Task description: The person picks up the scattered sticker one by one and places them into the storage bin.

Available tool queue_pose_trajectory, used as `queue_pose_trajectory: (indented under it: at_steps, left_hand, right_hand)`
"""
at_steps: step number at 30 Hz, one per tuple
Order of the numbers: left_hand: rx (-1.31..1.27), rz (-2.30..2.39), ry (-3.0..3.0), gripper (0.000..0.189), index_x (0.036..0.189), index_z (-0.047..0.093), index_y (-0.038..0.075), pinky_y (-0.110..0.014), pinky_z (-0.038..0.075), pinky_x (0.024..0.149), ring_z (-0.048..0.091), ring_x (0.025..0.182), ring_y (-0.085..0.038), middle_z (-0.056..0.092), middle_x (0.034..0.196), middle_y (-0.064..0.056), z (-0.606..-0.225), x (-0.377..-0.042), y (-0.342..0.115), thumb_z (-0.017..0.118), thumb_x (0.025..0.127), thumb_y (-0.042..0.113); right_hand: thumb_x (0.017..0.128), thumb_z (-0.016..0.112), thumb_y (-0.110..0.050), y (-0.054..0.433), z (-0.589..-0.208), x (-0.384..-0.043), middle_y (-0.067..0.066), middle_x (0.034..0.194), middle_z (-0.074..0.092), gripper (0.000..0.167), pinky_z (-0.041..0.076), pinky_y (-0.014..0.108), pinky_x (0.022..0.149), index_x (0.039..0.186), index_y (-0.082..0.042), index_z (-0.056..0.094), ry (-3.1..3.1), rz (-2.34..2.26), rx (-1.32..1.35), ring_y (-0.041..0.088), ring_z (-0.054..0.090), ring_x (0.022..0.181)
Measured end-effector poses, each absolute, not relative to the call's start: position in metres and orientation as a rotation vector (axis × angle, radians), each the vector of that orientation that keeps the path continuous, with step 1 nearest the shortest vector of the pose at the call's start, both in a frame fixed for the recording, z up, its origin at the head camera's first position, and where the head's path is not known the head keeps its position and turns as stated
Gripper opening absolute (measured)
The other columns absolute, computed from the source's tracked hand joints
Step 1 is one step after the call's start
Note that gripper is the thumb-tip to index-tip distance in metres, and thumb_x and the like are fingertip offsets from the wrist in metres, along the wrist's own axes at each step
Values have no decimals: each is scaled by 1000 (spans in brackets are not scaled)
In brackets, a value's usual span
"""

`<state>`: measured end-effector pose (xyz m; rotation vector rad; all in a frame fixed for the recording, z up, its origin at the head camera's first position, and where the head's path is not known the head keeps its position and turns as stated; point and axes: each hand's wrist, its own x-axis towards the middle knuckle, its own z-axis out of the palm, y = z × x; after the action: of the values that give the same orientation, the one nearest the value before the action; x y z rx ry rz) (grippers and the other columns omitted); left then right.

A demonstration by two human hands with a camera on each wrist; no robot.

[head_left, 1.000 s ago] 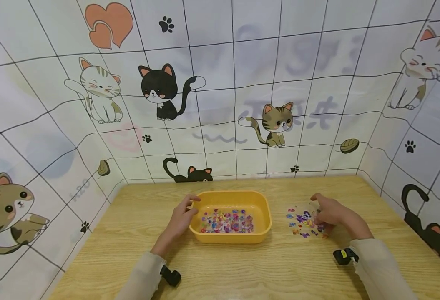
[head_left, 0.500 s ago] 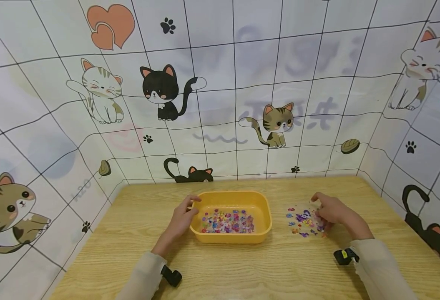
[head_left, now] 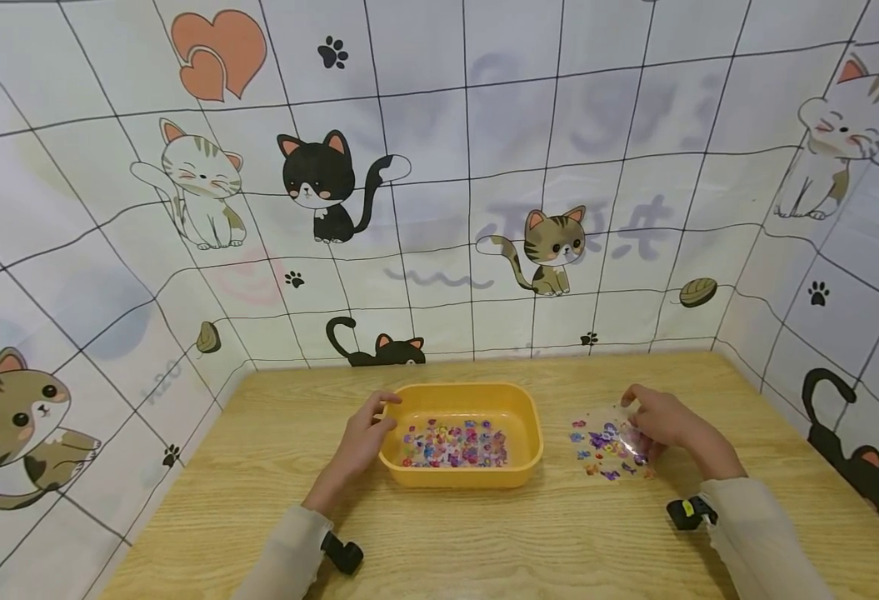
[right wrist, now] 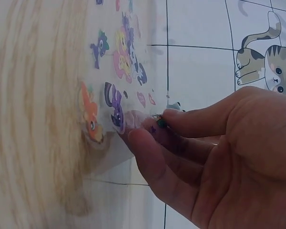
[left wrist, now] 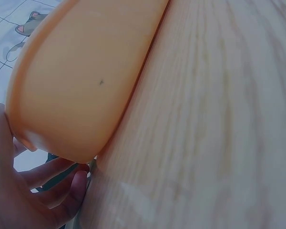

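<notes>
A yellow plastic tub (head_left: 460, 477) stands on the table, with a sheet of small, colourful stickers (head_left: 454, 443) lying in it. My left hand (head_left: 367, 433) holds the tub's left end, thumb and forefinger at the rim. In the left wrist view its other fingers (left wrist: 50, 172) are bent below the tub's outer wall. To the tub's right, my right hand (head_left: 664, 418) pinches the right edge of a clear sticker sheet (head_left: 606, 442). The right wrist view shows cartoon pony stickers (right wrist: 115, 107) on it, the held edge between thumb and fingers.
The wooden table (head_left: 439, 542) runs up to a white cloth wall (head_left: 424, 192) printed with cats and grid lines, which closes in the back and both sides. Black wrist cameras (head_left: 343, 552) sit at both cuffs.
The clear sheet in my right hand has shifted slightly, its left part a little leftward and toward me, and a bright glare now shows on it. My left hand and the tub have stayed put.
</notes>
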<state>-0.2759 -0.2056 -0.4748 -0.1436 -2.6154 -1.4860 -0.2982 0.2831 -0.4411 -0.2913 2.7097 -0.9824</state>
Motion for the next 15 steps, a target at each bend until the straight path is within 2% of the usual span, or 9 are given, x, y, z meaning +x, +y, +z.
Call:
queue_pose_trajectory:
  at_steps: [5,11,13,15]
  left_hand:
    - [-147,-1487,-2615,30,127,62,19,-42,56,87,66,105,-29,64,135,-16,-475,-276,-205,55,99,11]
    - [-156,-1481,-2615,30,127,63,19,-42,56,87,66,107,-30,63,136,-16,-475,-275,-204,56,99,11]
    - [-157,-1478,-2613,30,127,63,18,-43,56,89,65,110,-30,63,137,-14,-474,-275,-205,56,99,11]
    - [-153,-1479,-2611,30,127,63,18,-44,55,91,64,113,-31,63,138,-13,-474,-275,-205,56,99,11]
  right_hand:
    - [104,43,-2,285,-442,-299,11,72,58,24,56,38,51,125,8,49,2738,-963,-313,20,60,53]
    - [105,37,-2,287,-443,-299,11,73,64,23,54,37,54,117,9,53,2744,-997,-325,21,61,57]
    - [104,39,-2,287,-443,-300,11,73,66,23,54,37,55,115,9,55,2745,-1003,-329,21,63,60]
    - [104,46,-6,286,-443,-301,9,73,66,20,53,36,55,114,8,57,2746,-971,-332,20,63,60]
